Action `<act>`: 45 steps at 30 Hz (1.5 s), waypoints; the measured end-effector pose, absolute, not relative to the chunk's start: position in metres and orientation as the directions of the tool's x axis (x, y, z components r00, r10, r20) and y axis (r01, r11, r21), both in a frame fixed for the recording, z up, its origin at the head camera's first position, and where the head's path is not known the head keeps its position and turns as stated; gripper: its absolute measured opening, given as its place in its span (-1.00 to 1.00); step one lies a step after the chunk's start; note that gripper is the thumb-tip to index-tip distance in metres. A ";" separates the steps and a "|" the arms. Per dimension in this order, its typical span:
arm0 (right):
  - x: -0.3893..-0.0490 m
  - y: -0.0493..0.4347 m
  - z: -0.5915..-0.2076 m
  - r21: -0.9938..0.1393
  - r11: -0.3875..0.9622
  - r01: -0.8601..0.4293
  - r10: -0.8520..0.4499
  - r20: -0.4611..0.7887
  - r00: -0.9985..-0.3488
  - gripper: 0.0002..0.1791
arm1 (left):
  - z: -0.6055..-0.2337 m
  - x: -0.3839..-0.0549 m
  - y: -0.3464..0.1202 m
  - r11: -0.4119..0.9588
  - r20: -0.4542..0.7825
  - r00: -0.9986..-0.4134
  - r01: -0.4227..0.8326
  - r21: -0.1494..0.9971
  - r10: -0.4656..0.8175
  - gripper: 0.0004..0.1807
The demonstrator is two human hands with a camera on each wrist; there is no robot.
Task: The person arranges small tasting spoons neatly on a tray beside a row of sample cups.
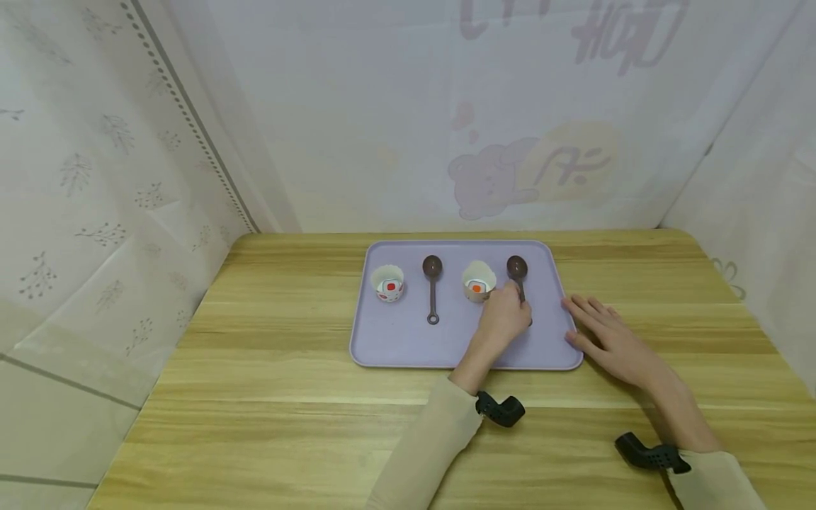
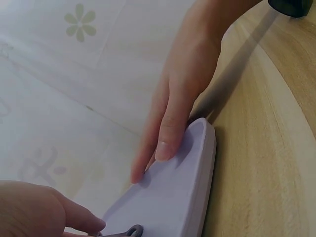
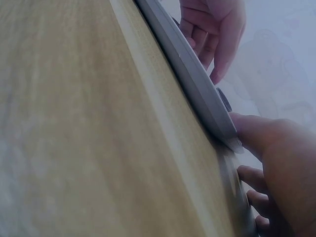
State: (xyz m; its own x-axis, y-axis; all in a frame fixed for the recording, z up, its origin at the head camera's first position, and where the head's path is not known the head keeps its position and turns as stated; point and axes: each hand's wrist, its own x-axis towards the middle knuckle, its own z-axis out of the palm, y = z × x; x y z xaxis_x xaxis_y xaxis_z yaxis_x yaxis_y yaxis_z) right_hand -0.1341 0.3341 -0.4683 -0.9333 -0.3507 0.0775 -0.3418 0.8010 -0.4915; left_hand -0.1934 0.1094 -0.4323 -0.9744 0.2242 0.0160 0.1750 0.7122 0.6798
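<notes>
A lilac tray [image 1: 408, 347] lies on the table. On it, from left to right, are a paper baking cup [image 1: 389, 276] with a red-centred piece inside, a brown spoon [image 1: 433, 268], a second paper cup [image 1: 477, 273] with an orange-centred piece, and another brown spoon [image 1: 517, 266]. My left hand [image 1: 503, 312] pinches the handle of the right-hand spoon, whose ring end [image 2: 134, 230] shows in the left wrist view. With fingers extended, my right hand [image 1: 615, 343] touches the tray's right edge, its thumb at the rim [image 3: 232, 131].
The wooden table [image 1: 255, 397] extends around the tray. Printed cloth [image 1: 357, 127] hangs behind and at both sides. A black wrist camera mount [image 1: 500, 409] sits on my left wrist, another [image 1: 650, 453] on the right.
</notes>
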 end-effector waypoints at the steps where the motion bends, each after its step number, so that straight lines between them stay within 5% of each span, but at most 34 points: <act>1: -0.134 0.334 -0.468 -0.493 0.800 -0.343 -0.351 0.080 -0.933 -0.28 | -0.432 -0.193 0.109 0.712 0.019 -0.973 0.181 0.678 0.230 -0.90; 45: -0.136 0.335 -0.457 -0.489 0.801 -0.344 -0.380 0.027 -0.924 -0.27 | -0.409 -0.182 0.085 0.722 -0.014 -0.899 0.343 0.601 0.438 -0.59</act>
